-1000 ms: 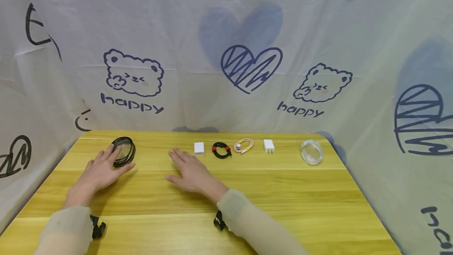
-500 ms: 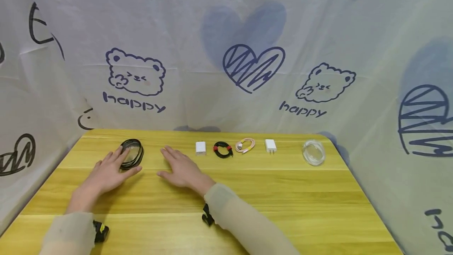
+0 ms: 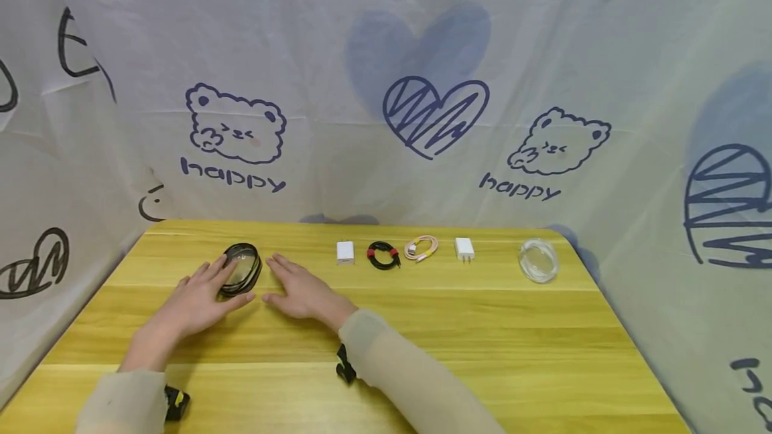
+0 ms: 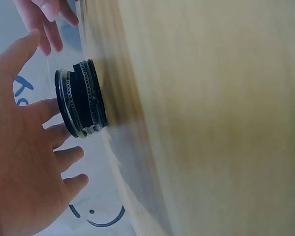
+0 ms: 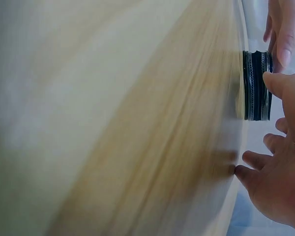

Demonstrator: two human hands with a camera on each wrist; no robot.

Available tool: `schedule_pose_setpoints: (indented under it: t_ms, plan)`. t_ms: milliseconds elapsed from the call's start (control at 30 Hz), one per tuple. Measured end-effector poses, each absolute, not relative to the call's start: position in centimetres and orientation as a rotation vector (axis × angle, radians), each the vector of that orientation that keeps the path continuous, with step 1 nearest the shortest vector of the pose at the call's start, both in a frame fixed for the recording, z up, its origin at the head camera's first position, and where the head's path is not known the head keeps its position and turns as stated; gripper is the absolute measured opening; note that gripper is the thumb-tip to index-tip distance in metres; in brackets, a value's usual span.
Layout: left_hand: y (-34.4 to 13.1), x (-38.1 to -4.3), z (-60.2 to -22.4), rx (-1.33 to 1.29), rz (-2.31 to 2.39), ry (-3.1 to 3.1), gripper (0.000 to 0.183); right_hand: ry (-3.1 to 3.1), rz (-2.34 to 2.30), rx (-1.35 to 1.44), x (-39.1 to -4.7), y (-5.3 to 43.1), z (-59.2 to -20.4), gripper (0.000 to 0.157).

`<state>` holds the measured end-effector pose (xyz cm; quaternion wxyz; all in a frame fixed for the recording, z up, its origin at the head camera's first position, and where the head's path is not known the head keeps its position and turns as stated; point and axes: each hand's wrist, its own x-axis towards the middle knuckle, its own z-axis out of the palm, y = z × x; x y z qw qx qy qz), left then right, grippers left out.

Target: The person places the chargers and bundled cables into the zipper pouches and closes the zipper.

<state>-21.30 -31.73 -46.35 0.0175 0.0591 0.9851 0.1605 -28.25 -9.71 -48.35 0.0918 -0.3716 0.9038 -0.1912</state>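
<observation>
A round stack of black rings (image 3: 255, 272) with silvery beaded bands (image 4: 86, 98) sits on the wooden table at the left. My left hand (image 3: 196, 297) reaches over its near left side, index and middle fingertips at the rim, fingers straight and spread. The thumb extends along the stack's near side. To the right of the stack, my right hand (image 3: 301, 292) lies low over the table with straight fingers and its thumb apart. Its fingertips point at the stack across a narrow gap in the head view. In the right wrist view, the thumb overlaps the stack (image 5: 257, 86).
Along the table's back stand a white charger plug (image 3: 345, 253), a coiled black cable (image 3: 382, 267) with red ties, a coiled pink cable (image 3: 427, 238), a second white plug (image 3: 464, 248) and a clear coil (image 3: 552, 266). A printed cloth (image 3: 338, 173) hangs behind the table.
The ring stack has slid right and slightly nearer, with my left hand moving along beside it. My right hand has come left towards the stack. The head view has shifted slightly.
</observation>
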Motion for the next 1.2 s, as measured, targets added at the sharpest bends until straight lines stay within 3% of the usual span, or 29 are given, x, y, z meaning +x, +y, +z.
schedule_pose_setpoints:
  t_ms: [800,1200]
  plan:
    - [-29.4,-20.2,-45.7,0.313,0.708,3.023,0.088,2.695,-0.610,-1.099,-28.1,-9.7,-48.8,0.072]
    - [-28.9,-20.0,-45.8,0.448,0.821,3.038,0.070,2.705,-0.671,-1.024,-27.1,-8.5,-48.4,0.073]
